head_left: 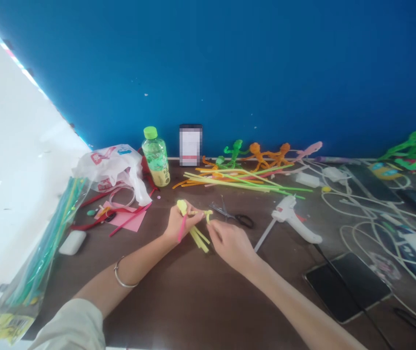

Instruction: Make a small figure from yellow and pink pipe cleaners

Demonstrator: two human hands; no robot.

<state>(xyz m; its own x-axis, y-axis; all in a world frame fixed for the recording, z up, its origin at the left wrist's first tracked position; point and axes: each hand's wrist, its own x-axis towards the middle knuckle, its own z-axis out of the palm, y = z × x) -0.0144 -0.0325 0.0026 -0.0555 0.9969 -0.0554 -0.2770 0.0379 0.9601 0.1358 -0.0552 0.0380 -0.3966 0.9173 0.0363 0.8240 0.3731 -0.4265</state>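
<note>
My left hand [179, 224] is closed around a yellow pipe-cleaner figure [182, 207] with a rounded yellow top and a pink strip hanging beside it. Several yellow stems [199, 240] stick out below, between my hands. A thin yellow piece runs from the figure to the right, and my right hand [229, 239] pinches its curled end. Just behind my right hand lie scissors [243, 220] with dark handles. A white glue gun [291, 218] rests on the table to the right of them.
Loose yellow, green and orange stems [229, 181] lie behind my hands. Small figures [257, 154] lean along the blue wall. A green-capped bottle [158, 163], plastic bag [111, 165] and white case [72, 242] are at left. Cables [353, 228] and a black tablet [346, 287] occupy the right.
</note>
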